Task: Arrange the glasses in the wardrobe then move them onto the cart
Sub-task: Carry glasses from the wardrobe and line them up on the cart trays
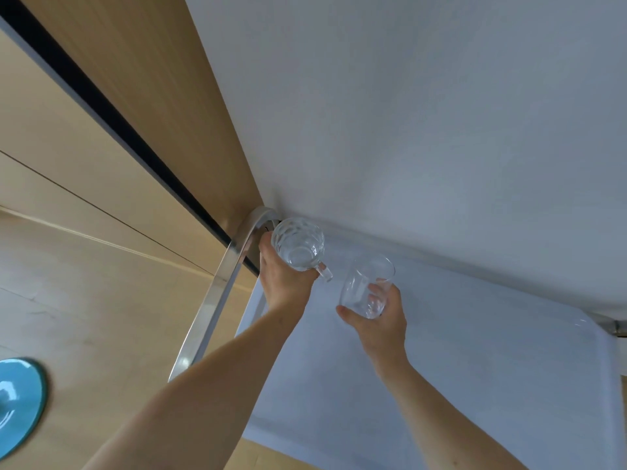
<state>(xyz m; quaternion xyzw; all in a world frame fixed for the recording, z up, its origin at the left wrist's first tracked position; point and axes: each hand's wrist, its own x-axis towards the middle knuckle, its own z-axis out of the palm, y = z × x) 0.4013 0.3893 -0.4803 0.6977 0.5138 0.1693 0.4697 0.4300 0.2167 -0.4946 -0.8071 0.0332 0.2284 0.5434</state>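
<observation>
Left hand [283, 276] is wrapped round a dimpled glass mug [298, 244], fingers curled under its body, the mug's small handle [324, 270] poking out toward the right. Right hand [380, 315] grips a plain smooth tumbler [366, 286] from below & behind, thumb on the near side, fingers showing through the glass. Both arms reach up and forward, bare to the elbow.

Count: 2 glasses total, 1 per hand, both clear, both look empty. Mug is tilted, mouth facing the viewer; tumbler leans w/ its rim up and away. The 2 glasses sit near each other but apart, not touching.

Both are held over a white tray [441, 385] w/ a raised rim and rounded corners, which looks like the top of the cart. Neither glass is plainly resting on it; can't tell if the mug's far side touches anything. 1 chrome rail [217, 303] curves up along the tray's left edge, just beside the left hand.

Behind: wood panel [152, 96] w/ a dark strip, white wall [407, 113] to the right. Pale floor [101, 300] lower left, w/ 1 blue round plate-like thing [18, 401], partly cut off.

No labels, brands or writing readable anywhere.
</observation>
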